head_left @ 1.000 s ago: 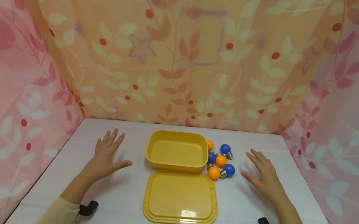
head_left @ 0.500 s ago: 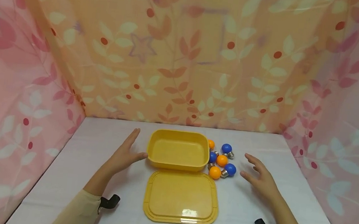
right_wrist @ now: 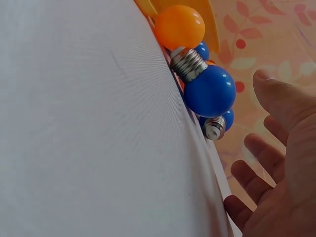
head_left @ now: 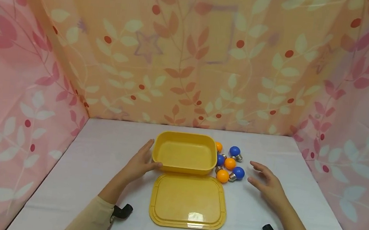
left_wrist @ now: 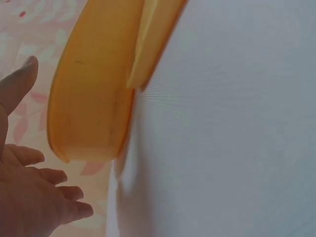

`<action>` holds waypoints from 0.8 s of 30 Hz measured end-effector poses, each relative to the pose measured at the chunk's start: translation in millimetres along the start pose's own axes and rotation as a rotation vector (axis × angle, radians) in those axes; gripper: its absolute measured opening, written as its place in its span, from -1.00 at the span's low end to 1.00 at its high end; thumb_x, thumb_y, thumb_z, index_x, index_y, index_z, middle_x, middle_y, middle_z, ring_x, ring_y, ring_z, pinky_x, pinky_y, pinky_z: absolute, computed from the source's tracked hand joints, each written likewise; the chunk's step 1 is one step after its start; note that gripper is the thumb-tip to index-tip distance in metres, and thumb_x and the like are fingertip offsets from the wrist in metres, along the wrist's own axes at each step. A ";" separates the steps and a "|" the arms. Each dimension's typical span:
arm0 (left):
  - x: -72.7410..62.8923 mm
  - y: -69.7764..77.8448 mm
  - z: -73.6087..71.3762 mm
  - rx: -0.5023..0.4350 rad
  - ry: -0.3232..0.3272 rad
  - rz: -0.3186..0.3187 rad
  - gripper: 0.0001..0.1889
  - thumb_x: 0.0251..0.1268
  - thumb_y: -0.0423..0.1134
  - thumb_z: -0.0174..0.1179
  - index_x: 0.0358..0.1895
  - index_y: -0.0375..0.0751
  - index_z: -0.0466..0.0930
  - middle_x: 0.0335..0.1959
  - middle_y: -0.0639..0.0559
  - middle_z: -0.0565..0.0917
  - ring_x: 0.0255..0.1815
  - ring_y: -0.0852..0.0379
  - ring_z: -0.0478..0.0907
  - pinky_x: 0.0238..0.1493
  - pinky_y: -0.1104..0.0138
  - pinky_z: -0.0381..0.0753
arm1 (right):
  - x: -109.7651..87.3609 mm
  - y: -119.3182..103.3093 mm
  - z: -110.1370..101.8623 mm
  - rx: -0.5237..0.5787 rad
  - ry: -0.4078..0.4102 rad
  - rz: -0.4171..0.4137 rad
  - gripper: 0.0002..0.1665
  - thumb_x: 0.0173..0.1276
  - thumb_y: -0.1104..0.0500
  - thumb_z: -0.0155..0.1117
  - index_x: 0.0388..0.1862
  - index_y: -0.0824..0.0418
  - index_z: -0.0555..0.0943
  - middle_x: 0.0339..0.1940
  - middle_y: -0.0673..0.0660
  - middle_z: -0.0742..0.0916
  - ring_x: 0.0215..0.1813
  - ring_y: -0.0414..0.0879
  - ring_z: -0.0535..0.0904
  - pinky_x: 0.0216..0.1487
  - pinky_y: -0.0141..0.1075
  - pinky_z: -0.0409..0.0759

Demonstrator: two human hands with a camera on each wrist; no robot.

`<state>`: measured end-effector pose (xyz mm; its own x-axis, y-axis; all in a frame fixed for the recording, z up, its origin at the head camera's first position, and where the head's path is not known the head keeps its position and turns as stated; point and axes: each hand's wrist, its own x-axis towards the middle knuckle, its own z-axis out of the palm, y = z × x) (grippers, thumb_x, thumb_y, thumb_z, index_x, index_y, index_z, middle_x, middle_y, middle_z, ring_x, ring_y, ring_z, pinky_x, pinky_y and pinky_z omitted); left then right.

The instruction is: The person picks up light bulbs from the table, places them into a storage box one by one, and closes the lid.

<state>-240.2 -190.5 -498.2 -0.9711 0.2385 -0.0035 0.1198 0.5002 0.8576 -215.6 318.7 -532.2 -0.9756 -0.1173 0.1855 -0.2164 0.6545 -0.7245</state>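
A yellow plastic box [head_left: 184,167], with nothing inside it, stands at the middle of the table. My left hand [head_left: 138,164] is at its left end, thumb near the front corner and fingers along the side. In the left wrist view, the spread left hand [left_wrist: 34,192] shows beside the box wall [left_wrist: 91,98]. Right of the box lie several light bulbs, blue ones [head_left: 238,172] and orange ones [head_left: 222,176], with metal screw bases. My right hand [head_left: 269,185] hovers to their right, fingers loosely bent and holding nothing. The right wrist view shows it beside a blue bulb [right_wrist: 211,91].
A flat yellow lid [head_left: 189,201] lies on the white tablecloth [head_left: 243,226] directly in front of the box. Patterned fabric [head_left: 190,55] hangs behind the table and along both sides. A black camera mount sits on each wrist.
My left hand has moved right, from apart on the left to the box's left end. The right hand has stayed beside the bulbs, its fingers bending slightly more.
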 end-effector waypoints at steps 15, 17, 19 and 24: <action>4.7 -16.2 10.0 -0.102 0.035 0.039 0.18 0.16 0.17 0.48 0.70 0.01 -0.14 0.69 0.06 0.04 0.70 -0.06 -0.08 0.64 -0.13 0.00 | 15.0 -3.3 7.8 0.018 -0.093 -0.004 -0.27 0.35 -0.13 0.46 0.47 -0.12 0.49 0.38 0.00 0.64 0.24 -0.04 0.47 0.28 -0.27 0.47; 5.8 -16.9 12.1 -0.100 0.041 0.047 0.17 0.17 0.18 0.46 0.70 0.01 -0.13 0.69 0.10 0.00 0.70 -0.05 -0.07 0.64 -0.10 0.04 | 17.6 -2.2 7.9 0.023 -0.087 -0.002 -0.29 0.36 -0.12 0.45 0.46 -0.09 0.50 0.36 0.02 0.65 0.20 -0.04 0.47 0.25 -0.23 0.48; 6.4 -17.9 14.1 -0.102 0.045 0.055 0.14 0.20 0.16 0.46 0.70 0.02 -0.12 0.70 0.11 -0.01 0.70 -0.05 -0.07 0.64 -0.09 0.05 | 18.4 -0.6 8.9 0.033 -0.077 0.015 -0.29 0.36 -0.12 0.46 0.45 -0.05 0.52 0.34 0.04 0.67 0.17 -0.04 0.47 0.21 -0.21 0.48; 3.9 -20.7 16.8 -0.109 0.065 0.036 0.14 0.15 0.14 0.49 0.69 0.05 -0.06 0.69 0.12 0.02 0.70 -0.03 -0.08 0.66 -0.06 0.01 | 13.6 3.8 16.6 0.031 -0.082 0.082 -0.28 0.32 -0.20 0.46 0.42 -0.05 0.55 0.32 0.07 0.67 0.14 0.00 0.47 0.20 -0.09 0.49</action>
<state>-243.0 -185.9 -524.7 -0.9784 0.1981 0.0585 0.1349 0.3984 0.9072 -230.3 307.1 -543.5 -0.9896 -0.1256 0.0706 -0.1352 0.6409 -0.7556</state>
